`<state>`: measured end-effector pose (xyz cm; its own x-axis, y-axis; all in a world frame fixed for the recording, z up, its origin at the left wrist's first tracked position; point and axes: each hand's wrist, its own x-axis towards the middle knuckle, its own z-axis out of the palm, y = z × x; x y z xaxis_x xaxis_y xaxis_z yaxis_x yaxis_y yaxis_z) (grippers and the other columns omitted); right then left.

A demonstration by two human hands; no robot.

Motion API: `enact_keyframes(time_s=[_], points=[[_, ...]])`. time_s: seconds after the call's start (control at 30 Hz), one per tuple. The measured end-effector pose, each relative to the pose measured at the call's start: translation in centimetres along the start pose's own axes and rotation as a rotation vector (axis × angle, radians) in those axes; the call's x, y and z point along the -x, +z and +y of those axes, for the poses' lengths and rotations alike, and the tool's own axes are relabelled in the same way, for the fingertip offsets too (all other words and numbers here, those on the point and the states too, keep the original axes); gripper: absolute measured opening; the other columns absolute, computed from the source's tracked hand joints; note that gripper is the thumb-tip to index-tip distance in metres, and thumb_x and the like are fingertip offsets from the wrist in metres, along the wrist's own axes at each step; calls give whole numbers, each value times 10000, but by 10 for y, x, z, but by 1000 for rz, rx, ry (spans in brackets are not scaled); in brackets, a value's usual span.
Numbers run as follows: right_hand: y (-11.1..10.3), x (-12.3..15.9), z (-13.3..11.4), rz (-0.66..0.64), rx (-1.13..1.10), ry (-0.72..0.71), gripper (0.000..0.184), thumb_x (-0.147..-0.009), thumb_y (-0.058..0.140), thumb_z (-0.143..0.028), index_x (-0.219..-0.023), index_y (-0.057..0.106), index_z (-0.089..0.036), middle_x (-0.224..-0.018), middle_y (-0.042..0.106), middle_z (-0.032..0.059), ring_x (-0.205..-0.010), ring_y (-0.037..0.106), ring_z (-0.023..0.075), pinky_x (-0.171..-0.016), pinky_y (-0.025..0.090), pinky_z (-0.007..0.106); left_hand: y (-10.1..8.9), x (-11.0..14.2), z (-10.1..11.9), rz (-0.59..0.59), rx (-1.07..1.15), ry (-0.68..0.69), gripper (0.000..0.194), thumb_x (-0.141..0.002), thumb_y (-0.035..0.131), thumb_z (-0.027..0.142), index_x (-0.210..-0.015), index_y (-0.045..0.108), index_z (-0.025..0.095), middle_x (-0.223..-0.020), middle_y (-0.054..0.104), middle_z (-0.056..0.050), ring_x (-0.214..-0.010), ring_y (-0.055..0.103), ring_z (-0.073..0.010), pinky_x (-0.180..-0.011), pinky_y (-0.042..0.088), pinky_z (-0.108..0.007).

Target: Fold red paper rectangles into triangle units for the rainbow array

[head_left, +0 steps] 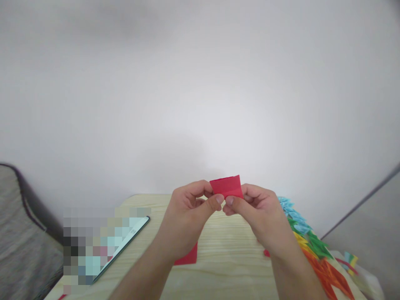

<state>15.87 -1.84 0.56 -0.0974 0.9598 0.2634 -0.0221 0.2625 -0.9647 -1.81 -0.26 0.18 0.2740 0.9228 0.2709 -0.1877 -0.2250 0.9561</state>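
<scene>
I watch left hand (189, 214) and right hand (263, 214) pinch red paper (227, 186), seemingly part-folded; coloured pieces (318, 244) right of it look finished.

No txt could be read for sure. The lit screen (123, 241) of a device at L bore a couple of sm. grey chars (133, 231), round-ish & digit-like, but tilted & too blurry to make out; much of the display, approx. its L part, was pixelated, i.e. unreadable.
</scene>
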Motion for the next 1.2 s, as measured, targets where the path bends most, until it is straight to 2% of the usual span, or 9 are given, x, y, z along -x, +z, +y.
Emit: enact_keyframes(time_s=[0.2, 0.5, 0.7, 0.93, 1.2], points=[[2, 0, -1, 9, 34, -7, 131, -889, 760, -306, -829, 771, -190, -781, 762, 20, -755, 676, 145, -722, 520, 257, -3, -2, -1, -2, -22, 6, 201, -866, 773, 324, -792, 682, 162, -790, 687, -25, -769, 612, -166, -734, 472, -301], [1, 0, -1, -34, 148, 7, 144, -907, 719, -314, -940, 798, -198, -819, 764, 25, -769, 647, 161, -700, 503, 275, -3, -1, -1, -31, -11, 39, 163, -882, 752, 300, -810, 706, 161, -775, 699, -26, -751, 611, -164, -723, 475, -300], [1, 1, -2, -29, 150, -5, 146, -917, 703, -295, -817, 758, -204, -779, 752, 7, -748, 658, 151, -716, 496, 275, -3, -3, -1, -58, -2, 48, 177, -895, 735, 287, -776, 683, 167, -754, 693, -20, -747, 617, -168, -726, 471, -306], [-2, 2, -1, -64, 113, 33, 191, -913, 734, -377, -960, 799, -204, -849, 781, 39, -805, 687, 175, -743, 528, 292, -6, -4, -4, -7, -21, 32, 193, -877, 760, 330, -802, 689, 167, -769, 680, -24, -739, 614, -170, -693, 465, -302], [-6, 0, -2, -44, 161, 31, 183, -930, 717, -371, -887, 786, -207, -835, 796, 32, -788, 705, 163, -735, 524, 273, -8, -6, -6, 44, -73, 37, 217, -863, 774, 359, -777, 708, 171, -721, 660, -2, -692, 577, -132, -660, 445, -266]])
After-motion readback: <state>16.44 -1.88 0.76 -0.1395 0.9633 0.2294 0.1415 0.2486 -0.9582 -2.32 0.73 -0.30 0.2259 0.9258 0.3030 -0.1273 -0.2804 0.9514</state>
